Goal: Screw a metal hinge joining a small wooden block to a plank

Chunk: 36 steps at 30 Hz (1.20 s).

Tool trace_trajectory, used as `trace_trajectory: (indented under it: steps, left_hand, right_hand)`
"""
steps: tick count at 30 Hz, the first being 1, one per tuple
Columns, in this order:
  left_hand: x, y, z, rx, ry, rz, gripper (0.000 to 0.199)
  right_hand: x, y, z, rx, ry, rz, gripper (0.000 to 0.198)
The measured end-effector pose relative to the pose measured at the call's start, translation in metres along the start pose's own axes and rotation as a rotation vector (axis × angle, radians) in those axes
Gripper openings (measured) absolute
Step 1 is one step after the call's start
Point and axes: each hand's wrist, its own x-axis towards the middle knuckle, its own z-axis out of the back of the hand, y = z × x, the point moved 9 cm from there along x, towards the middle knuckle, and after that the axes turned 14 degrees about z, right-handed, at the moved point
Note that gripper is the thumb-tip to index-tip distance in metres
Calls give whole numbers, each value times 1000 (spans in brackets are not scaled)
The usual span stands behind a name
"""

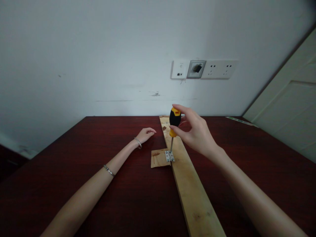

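My right hand (195, 126) grips a screwdriver (175, 118) with a black and yellow handle, thumb on one side and fingers over its top. The shaft points down, and its tip meets a silver hinge (170, 156). One hinge leaf lies on a small wooden piece (158, 158), the other on the edge of a long wooden board (191, 184). Screw heads show on the hinge. On the tabletop left of the board rests my left hand (146, 134), fingers curled together toward the thumb. Whether anything sits between those fingertips is too small to tell.
The dark red table (118, 204) reaches back to a white wall with a row of sockets (218, 69) and a black plug (197, 68). A thin pale strip (242, 121) lies at the back right corner, near a white panelled door (293, 105).
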Motion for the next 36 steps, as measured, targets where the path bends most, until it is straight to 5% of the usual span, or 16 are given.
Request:
trace_trajectory:
  steps: [19, 29, 36]
  left_hand:
    - [5, 4, -3, 76, 16, -19, 18]
    - [5, 4, -3, 93, 14, -28, 18]
    - [4, 3, -3, 89, 13, -40, 18]
  right_hand:
    - [-4, -9, -3, -65, 37, -80, 61]
    - [3, 2, -3, 76, 80, -40, 64]
    - [0, -1, -1, -3, 14, -45, 48]
